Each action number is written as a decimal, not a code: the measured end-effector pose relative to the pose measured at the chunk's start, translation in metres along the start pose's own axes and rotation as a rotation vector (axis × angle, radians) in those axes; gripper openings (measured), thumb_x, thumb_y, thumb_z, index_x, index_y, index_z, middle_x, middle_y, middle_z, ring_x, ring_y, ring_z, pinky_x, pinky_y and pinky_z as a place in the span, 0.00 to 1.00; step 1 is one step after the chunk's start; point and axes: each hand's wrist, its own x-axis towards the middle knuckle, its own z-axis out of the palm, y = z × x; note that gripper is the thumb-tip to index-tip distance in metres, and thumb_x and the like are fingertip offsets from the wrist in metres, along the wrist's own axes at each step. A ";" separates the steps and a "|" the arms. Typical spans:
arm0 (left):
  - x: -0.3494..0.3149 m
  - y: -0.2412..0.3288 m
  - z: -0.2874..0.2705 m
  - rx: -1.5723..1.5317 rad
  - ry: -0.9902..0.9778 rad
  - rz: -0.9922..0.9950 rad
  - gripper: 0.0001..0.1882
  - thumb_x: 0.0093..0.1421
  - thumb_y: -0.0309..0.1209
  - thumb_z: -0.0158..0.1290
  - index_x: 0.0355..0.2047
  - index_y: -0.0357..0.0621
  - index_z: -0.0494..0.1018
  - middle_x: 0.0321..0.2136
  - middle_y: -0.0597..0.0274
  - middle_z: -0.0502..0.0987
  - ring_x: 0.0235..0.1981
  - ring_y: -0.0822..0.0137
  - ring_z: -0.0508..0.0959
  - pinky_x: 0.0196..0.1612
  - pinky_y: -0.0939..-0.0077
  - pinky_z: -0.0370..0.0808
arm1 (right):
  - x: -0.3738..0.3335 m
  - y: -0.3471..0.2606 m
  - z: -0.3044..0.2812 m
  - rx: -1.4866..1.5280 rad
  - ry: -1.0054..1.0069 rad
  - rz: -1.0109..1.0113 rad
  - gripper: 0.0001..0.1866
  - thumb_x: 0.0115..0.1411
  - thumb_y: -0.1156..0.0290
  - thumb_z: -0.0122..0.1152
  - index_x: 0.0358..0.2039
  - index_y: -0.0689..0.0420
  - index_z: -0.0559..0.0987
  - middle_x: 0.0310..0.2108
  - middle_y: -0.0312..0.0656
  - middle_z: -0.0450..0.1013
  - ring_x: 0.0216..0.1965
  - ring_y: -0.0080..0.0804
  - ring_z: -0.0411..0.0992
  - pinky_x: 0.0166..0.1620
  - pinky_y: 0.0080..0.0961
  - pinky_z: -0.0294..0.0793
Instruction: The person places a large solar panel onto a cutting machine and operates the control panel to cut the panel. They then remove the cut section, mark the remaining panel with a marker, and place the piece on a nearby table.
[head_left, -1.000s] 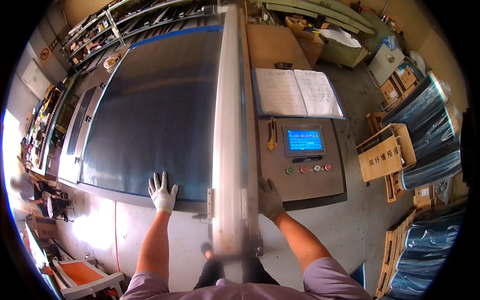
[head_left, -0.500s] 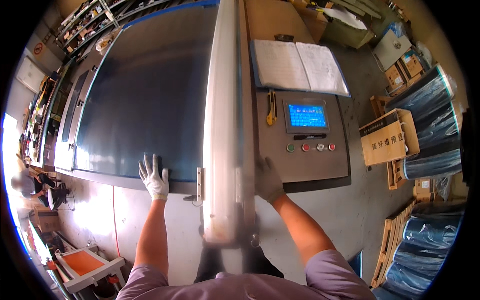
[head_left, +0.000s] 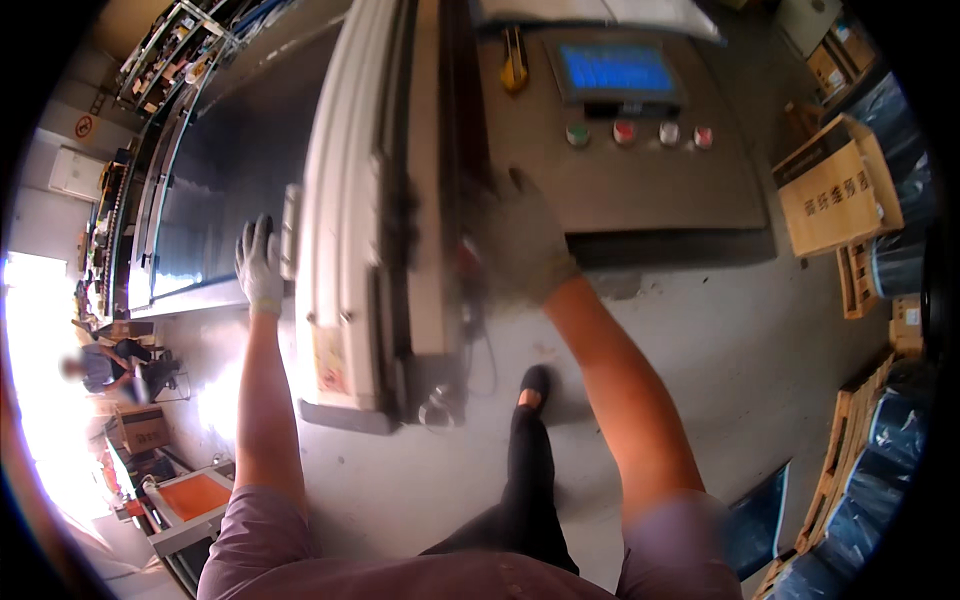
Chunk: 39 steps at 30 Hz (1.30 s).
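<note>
My left hand (head_left: 259, 268), in a white knit glove, lies with fingers stretched out at the near edge of the machine's dark flat bed (head_left: 245, 150). It is just left of the long pale beam (head_left: 345, 180) that crosses the machine. My right hand (head_left: 525, 240), in a greyish glove, reaches to the beam's right side by the lower left corner of the control panel (head_left: 650, 190). Motion smears its fingers, and whether they touch anything is unclear. A blue-lit screen (head_left: 617, 72) and several round buttons (head_left: 624, 133) sit on the panel.
A yellow utility knife (head_left: 514, 62) lies left of the screen, below an open book (head_left: 640, 12). Cartons (head_left: 835, 190) and plastic-wrapped rolls (head_left: 900, 430) on pallets line the right. Far left, a person (head_left: 112, 365) sits near an orange-topped stand (head_left: 195, 495).
The view has shifted and turned, so the beam looks larger and farther left. I now stand with one leg stretched forward. The left hand is closer to the beam; the right hand has blurred.
</note>
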 end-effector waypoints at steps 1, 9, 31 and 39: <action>0.000 -0.014 0.007 0.020 0.005 0.069 0.24 0.68 0.47 0.39 0.61 0.59 0.66 0.62 0.56 0.63 0.64 0.48 0.59 0.66 0.57 0.53 | -0.005 0.000 0.002 -0.001 -0.024 0.005 0.14 0.55 0.64 0.57 0.41 0.49 0.80 0.54 0.38 0.69 0.52 0.41 0.66 0.55 0.41 0.65; -0.009 -0.025 0.008 0.058 -0.030 0.194 0.24 0.68 0.47 0.38 0.61 0.59 0.65 0.62 0.56 0.64 0.64 0.49 0.59 0.66 0.57 0.53 | -0.030 0.002 0.021 -0.074 0.106 0.059 0.13 0.54 0.70 0.56 0.41 0.51 0.80 0.47 0.33 0.74 0.47 0.35 0.70 0.51 0.34 0.68; -0.019 -0.023 -0.002 0.056 -0.063 0.136 0.24 0.68 0.47 0.37 0.62 0.59 0.65 0.62 0.56 0.63 0.65 0.48 0.58 0.66 0.57 0.53 | -0.031 -0.005 0.010 -0.166 -0.182 0.144 0.19 0.59 0.63 0.58 0.53 0.43 0.76 0.59 0.31 0.68 0.61 0.32 0.63 0.61 0.37 0.60; -0.008 -0.013 0.003 0.050 -0.047 0.076 0.25 0.68 0.47 0.37 0.62 0.58 0.64 0.62 0.55 0.63 0.65 0.47 0.58 0.66 0.56 0.53 | -0.023 0.001 0.004 -0.022 -0.026 0.096 0.14 0.55 0.68 0.55 0.42 0.49 0.82 0.58 0.33 0.68 0.55 0.37 0.66 0.60 0.41 0.61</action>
